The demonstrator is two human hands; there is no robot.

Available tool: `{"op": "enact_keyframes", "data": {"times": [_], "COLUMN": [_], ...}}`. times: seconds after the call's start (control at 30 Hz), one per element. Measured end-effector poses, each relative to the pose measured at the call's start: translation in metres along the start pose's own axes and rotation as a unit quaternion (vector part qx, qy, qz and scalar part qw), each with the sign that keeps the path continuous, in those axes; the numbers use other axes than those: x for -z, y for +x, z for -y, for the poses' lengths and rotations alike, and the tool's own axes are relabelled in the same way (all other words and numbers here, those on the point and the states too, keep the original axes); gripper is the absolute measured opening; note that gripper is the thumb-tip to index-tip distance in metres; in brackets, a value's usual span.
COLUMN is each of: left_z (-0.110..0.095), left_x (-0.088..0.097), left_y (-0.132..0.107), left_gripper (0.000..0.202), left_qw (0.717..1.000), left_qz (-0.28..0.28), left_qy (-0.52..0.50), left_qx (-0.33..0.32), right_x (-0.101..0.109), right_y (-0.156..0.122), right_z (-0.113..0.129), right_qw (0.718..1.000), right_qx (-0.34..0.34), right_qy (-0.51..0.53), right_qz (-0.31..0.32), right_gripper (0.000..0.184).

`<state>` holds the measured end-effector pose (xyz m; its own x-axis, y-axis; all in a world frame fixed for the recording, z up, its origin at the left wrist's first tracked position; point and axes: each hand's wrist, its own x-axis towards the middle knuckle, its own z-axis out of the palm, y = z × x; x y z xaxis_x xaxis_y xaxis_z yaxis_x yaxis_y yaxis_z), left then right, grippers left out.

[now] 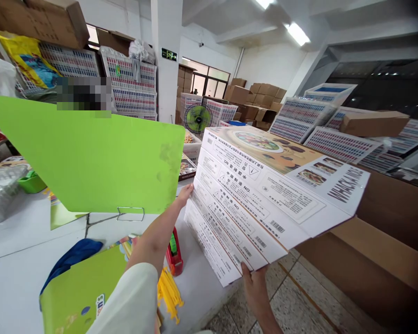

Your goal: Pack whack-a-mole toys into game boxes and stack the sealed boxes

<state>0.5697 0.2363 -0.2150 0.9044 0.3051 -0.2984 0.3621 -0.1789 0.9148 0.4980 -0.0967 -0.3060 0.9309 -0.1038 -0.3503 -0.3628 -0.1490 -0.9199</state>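
Note:
A stack of several white printed game boxes is tilted between my two hands at the table's right edge. The top one shows a picture of a round game board and the words "WHACK A MOLE". My left hand grips the stack's left end, its fingers partly hidden behind it. At the near lower corner, my right hand holds the stack from below, thumb on the printed side. Below my left forearm are a red tape dispenser and a bunch of yellow plastic pieces.
A green board stands upright on the white table, with a wire stand at its base. A green printed sheet lies nearby. Brown cartons stand at the right. Behind are crates and a fan; someone sits beyond the board.

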Motion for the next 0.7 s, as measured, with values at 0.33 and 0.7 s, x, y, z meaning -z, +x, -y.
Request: {"op": "enact_keyframes", "data": {"times": [0.33, 0.7], "left_z": [-0.011, -0.001], "left_x": [-0.049, -0.044], "left_y": [0.136, 0.143], "left_gripper": [0.033, 0.036], "left_qw": [0.998, 0.995], "left_qz": [0.000, -0.017], "left_qy": [-0.014, 0.005], "left_qx": [0.066, 0.096], "right_x": [-0.001, -0.003], "right_y": [-0.003, -0.010], "right_z": [0.006, 0.009], "right_qw": [1.000, 0.997], "right_qx": [-0.006, -0.021], "right_qy": [0.010, 0.072], "right_qz": [-0.001, 0.007], "right_gripper": [0.099, 0.096]}}
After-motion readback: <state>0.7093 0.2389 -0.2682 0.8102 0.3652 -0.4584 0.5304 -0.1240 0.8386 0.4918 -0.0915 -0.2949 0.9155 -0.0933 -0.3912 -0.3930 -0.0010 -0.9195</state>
